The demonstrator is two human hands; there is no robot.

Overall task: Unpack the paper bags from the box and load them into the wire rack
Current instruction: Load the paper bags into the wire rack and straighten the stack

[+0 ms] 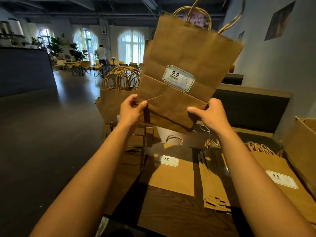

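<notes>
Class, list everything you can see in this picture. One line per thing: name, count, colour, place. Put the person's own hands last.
held paper bag: one, brown, raised upright in front of the camera, label facing us
label: one, white with green border, on the held bag
bags in wire rack: several, brown, standing behind the left hand, handles up
wire rack: one, dark, at the table's left end
flat bags on table: several piles, brown, below the arms
table: one, dark wood, foreground
cardboard box: one, brown, far right edge
standing person: one, white top, far back by the windows
left hand: one, grips the held bag's lower left corner
right hand: one, grips its lower right corner
</notes>
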